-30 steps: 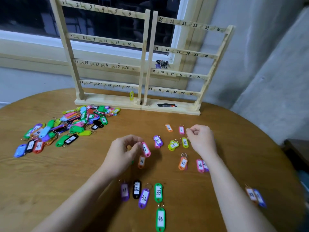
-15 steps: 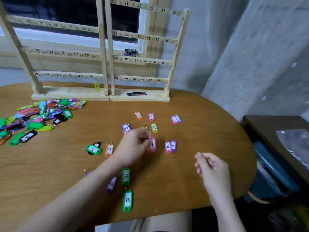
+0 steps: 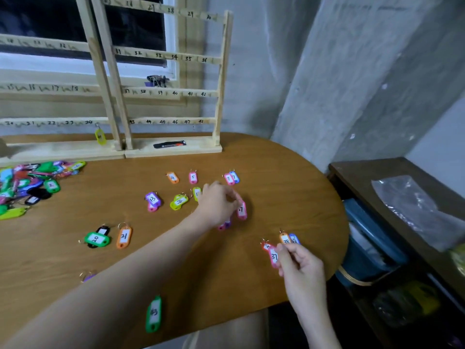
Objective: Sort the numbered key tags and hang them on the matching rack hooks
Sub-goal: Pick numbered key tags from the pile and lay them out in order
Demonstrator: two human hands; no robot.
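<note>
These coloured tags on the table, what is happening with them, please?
A person is sorting numbered key tags on a round wooden table. The left hand holds a pink tag among the laid-out tags, and the right hand pinches a red tag marked 37 near the table edge. A big unsorted pile lies at the left. On the wooden rack only one yellow tag hangs.
</note>
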